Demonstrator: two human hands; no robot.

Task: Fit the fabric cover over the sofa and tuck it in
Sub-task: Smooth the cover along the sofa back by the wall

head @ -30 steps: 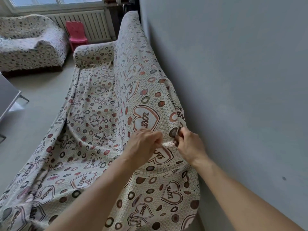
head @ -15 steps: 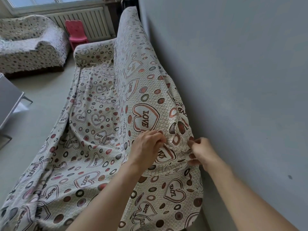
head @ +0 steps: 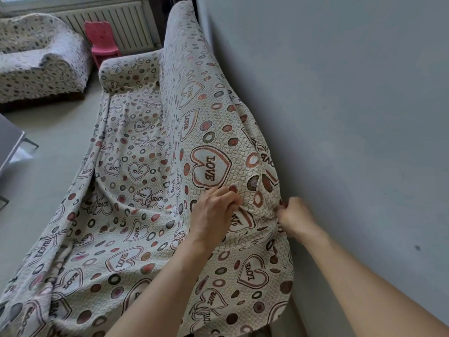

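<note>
the fabric cover (head: 150,215), cream with hearts that read love and brown and red rings, is draped over the whole sofa, which stands with its back along the grey wall (head: 340,117). the cloth runs over the top of the backrest beside the wall, down across the seat, and hangs in loose folds to the floor (head: 60,132) on the side away from the wall. my left hand (head: 213,215) has its fingers curled and bunches a fold of the cover on top of the backrest, a little out from the wall. my right hand (head: 294,220) is just beside the wall, fingers curled into the cover where it drops behind the backrest; its fingertips are buried in the fold, so i think it pinches the cloth but can't see the grip itself. a taut hump of cloth sits between the two hands. well away from the wall stands a second seat (head: 41,62) under a similar cover, with a pink child's chair (head: 103,42) and a white radiator (head: 116,23) between it and the wall. a grey table (head: 9,142) shows farthest from the wall.
</note>
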